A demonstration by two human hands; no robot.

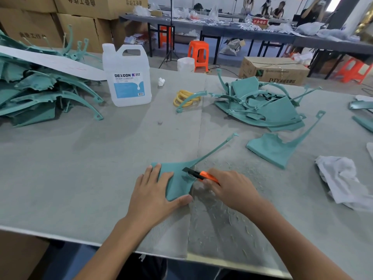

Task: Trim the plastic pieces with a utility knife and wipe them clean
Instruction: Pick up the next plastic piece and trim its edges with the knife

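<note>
Left hand flat, fingers straight, pinning the teal plastic piece to the grey mat near the table's front edge. Right hand wrapped round the orange utility knife, blade aimed up-left at the piece's right edge. Keep the blade shallow and stroke clear of the left thumb. Piece's long axis is diagonal: panel near, thin arm pointing away up-right.
</note>
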